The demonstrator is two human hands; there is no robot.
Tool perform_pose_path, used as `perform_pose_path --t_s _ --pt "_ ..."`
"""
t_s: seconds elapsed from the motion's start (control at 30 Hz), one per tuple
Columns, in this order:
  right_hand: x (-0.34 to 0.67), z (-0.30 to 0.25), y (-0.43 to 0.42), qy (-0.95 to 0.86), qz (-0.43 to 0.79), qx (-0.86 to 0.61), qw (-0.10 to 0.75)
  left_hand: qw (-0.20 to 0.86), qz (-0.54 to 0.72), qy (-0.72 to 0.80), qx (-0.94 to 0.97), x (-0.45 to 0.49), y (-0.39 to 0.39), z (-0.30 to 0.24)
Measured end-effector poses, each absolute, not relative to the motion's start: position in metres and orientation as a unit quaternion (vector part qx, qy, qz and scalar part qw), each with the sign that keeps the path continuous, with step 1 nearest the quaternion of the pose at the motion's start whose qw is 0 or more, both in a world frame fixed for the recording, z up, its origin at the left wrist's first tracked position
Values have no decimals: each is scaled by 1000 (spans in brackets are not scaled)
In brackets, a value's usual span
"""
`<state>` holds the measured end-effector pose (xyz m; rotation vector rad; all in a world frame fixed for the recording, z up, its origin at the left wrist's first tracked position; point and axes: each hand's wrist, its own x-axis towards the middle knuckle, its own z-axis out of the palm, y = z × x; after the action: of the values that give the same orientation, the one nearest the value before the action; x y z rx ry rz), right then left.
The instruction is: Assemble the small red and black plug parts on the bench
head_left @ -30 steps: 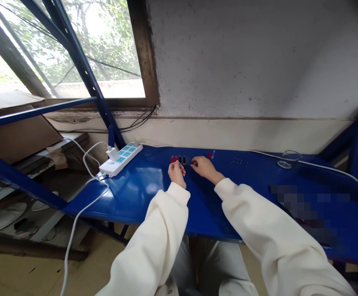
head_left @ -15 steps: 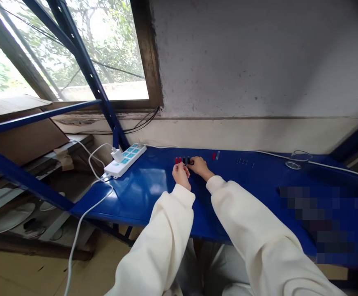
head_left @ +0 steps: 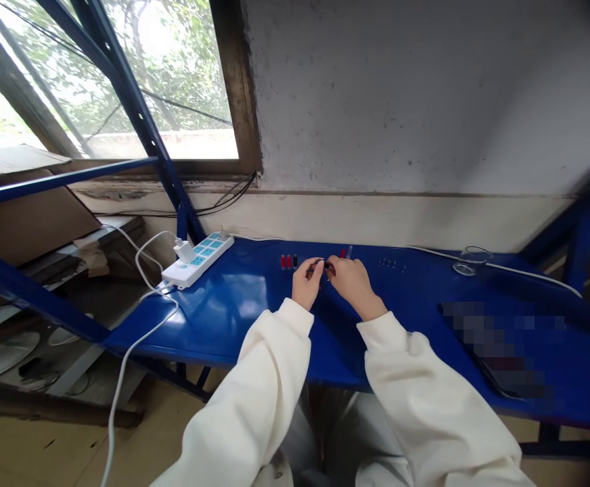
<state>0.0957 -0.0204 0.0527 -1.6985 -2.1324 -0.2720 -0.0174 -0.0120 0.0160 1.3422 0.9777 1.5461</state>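
Note:
My left hand [head_left: 306, 283] and my right hand [head_left: 350, 281] meet above the blue metal shelf [head_left: 234, 311], fingertips pinched together on a small dark piece [head_left: 324, 264] held between them. A short row of small red and black pieces [head_left: 287, 261] stands on the shelf just left of my left hand. Another red piece and a clear one [head_left: 346, 253] stand behind my right hand. Both arms wear cream sleeves.
A white power strip with blue sockets [head_left: 197, 260] lies at the shelf's back left, its white cable [head_left: 132, 345] hanging to the floor. Several tiny dark parts [head_left: 389, 262] and a clear glass dish [head_left: 465, 268] sit to the right. A blurred dark patch [head_left: 503, 345] covers the shelf's right part.
Both hands drew back from the row of pieces and came together a little to the right, now pinching a small dark piece between them. The row looks shorter.

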Motion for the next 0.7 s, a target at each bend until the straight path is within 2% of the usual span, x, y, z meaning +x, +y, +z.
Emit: perform_pose_path --t_s 0.07,0.23,0.33,0.5,0.7 --pt "99 43 -25 -752 -83 -608 239 443 605 396 530 -18 -10 14" --pt "106 26 -26 -680 -17 -586 439 521 589 363 500 -20 -7 12" --pt "109 22 -26 -633 40 -577 515 546 583 332 501 -21 -9 12" --pt "109 20 -29 -620 108 -601 492 568 551 309 528 -19 -11 13" --pt "105 22 -30 -642 116 -580 488 575 536 309 535 -19 -11 11"
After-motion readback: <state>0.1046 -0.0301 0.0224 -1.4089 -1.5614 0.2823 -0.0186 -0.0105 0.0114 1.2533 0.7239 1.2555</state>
